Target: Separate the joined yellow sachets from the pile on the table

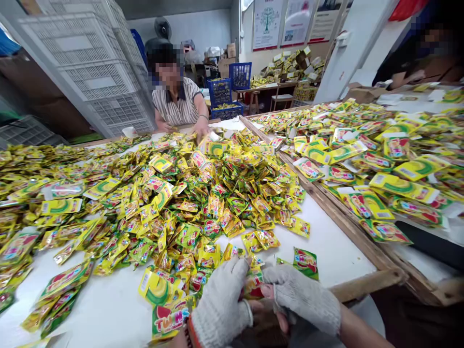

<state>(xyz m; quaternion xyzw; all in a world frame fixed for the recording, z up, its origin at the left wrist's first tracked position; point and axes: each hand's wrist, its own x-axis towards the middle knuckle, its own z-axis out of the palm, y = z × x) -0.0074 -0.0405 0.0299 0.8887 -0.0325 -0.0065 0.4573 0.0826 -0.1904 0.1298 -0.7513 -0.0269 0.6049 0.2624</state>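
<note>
Heap point(232, 188) of packets taken as landmark. Left hand point(221, 302) and right hand point(304, 296), both gloved, at its near edge, fingers curled inward. One packet point(253, 286) shows between them, also at the heap's near edge; fingers hide the contact, so cannot tell whether either hand grips it. Wooden rail point(344, 223) runs right of the heap; co-worker point(179, 104) behind it, reaching in.

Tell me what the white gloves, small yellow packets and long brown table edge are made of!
White gloves: probably matte knitted yarn, maybe cotton; they look fuzzy.
Small yellow packets: likely glossy plastic or foil; they're crinkled with bright glints.
Long brown table edge: seemingly dull bare wood, unevenly coloured.
</note>
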